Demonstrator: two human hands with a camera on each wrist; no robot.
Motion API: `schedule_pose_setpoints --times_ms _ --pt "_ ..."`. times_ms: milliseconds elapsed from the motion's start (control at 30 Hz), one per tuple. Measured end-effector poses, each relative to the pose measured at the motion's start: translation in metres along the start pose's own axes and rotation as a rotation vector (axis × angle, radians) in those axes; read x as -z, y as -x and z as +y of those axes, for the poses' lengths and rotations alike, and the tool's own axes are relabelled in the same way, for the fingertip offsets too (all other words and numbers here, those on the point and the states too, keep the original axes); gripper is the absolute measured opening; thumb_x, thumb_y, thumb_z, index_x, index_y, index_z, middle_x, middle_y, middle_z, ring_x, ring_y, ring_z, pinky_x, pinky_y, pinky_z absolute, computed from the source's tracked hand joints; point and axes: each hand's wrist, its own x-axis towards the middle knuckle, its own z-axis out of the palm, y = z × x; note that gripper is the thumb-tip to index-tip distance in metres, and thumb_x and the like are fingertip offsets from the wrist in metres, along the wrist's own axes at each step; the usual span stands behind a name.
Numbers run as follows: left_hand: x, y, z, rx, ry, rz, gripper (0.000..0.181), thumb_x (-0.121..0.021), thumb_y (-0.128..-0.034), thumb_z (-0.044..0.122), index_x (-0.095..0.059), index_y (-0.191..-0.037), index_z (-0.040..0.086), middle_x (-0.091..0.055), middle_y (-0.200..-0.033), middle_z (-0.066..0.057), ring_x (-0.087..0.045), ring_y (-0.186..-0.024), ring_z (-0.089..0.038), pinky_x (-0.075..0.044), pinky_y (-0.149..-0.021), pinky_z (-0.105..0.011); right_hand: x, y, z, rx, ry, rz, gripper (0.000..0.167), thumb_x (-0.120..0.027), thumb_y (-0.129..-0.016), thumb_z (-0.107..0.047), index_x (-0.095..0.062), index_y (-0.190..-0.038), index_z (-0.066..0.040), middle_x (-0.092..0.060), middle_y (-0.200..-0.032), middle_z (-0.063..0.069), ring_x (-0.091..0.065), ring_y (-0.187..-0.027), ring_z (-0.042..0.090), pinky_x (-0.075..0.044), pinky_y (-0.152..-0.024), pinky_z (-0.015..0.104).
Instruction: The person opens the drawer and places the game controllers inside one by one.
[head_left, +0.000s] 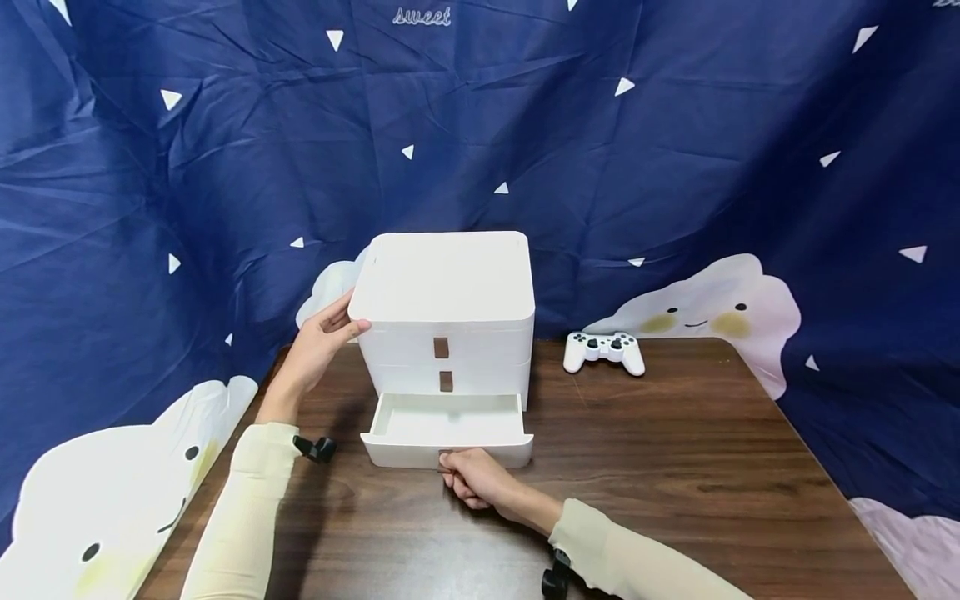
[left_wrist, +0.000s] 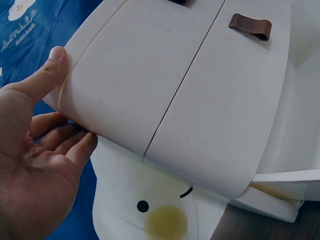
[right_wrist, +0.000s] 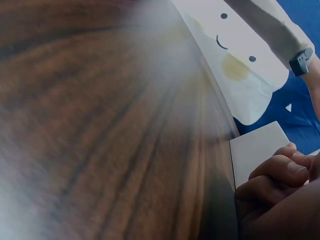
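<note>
A white cabinet (head_left: 450, 279) with brown pull tabs stands on the table, its bottom drawer (head_left: 405, 454) pulled out and bare inside. My left hand (head_left: 311, 350) holds the cabinet's left side near the top, thumb on the front corner; in the left wrist view the hand (left_wrist: 45, 145) has its thumb on the front face (left_wrist: 125, 90) and its fingers round the side. My right hand (head_left: 483, 481) pinches the bottom drawer's tab, which it mostly covers. In the right wrist view that hand (right_wrist: 280, 180) is curled at the drawer front (right_wrist: 257, 150).
A white game controller (head_left: 603, 352) lies right of the cabinet, near the back edge of the brown wooden table (head_left: 675, 450). Behind hangs a blue cloth (head_left: 450, 108) with white triangles and clouds, which also shows along the table's left and right sides.
</note>
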Motion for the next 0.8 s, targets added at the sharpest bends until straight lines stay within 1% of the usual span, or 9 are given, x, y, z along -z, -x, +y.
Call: schedule_pose_setpoints --times_ms 200,400,600,700,800 --pt "0.0 0.0 0.0 0.002 0.003 0.0 0.078 -0.075 -0.1027 0.029 -0.034 -0.168 0.019 -0.038 -0.172 -0.006 -0.036 -0.16 -0.024 -0.046 -0.11 -0.013 -0.005 0.01 0.003 -0.018 0.015 -0.019 0.042 -0.054 -0.108 -0.033 -0.056 -0.072 -0.011 -0.036 -0.046 -0.01 -0.027 -0.036 0.001 -0.019 -0.035 0.017" --pt "0.001 0.0 -0.001 -0.003 0.015 -0.003 0.077 -0.074 -0.1032 0.027 -0.034 -0.168 0.018 -0.038 -0.172 -0.008 -0.036 -0.16 -0.026 -0.046 -0.11 -0.013 -0.011 0.02 0.004 -0.028 -0.002 -0.036 0.042 -0.054 -0.108 -0.032 -0.056 -0.072 -0.011 -0.035 -0.046 -0.01 -0.026 -0.037 0.0 -0.018 -0.035 0.017" --pt "0.002 0.001 0.001 0.002 0.003 0.003 0.077 -0.074 -0.1031 0.029 -0.035 -0.168 0.02 -0.038 -0.173 -0.007 -0.036 -0.16 -0.025 -0.045 -0.115 -0.019 -0.016 0.028 0.005 -0.027 -0.021 -0.073 0.041 -0.054 -0.108 -0.03 -0.055 -0.071 -0.011 -0.034 -0.048 -0.011 -0.024 -0.039 0.0 -0.017 -0.036 0.017" --pt "0.002 0.001 0.001 0.001 -0.002 -0.003 0.077 -0.074 -0.1034 0.029 -0.034 -0.168 0.02 -0.037 -0.173 -0.007 -0.036 -0.16 -0.026 -0.045 -0.117 -0.021 -0.017 0.029 0.005 -0.021 -0.036 -0.072 0.041 -0.054 -0.107 -0.029 -0.055 -0.071 -0.011 -0.034 -0.049 -0.011 -0.024 -0.039 0.0 -0.017 -0.036 0.017" --pt "0.002 0.001 0.001 0.0 -0.002 -0.007 0.077 -0.074 -0.1031 0.03 -0.034 -0.168 0.021 -0.037 -0.173 -0.007 -0.036 -0.16 -0.026 -0.046 -0.115 -0.019 -0.017 0.03 0.005 -0.023 -0.04 -0.067 0.041 -0.054 -0.107 -0.029 -0.055 -0.07 -0.012 -0.035 -0.049 -0.011 -0.024 -0.039 -0.001 -0.017 -0.036 0.016"
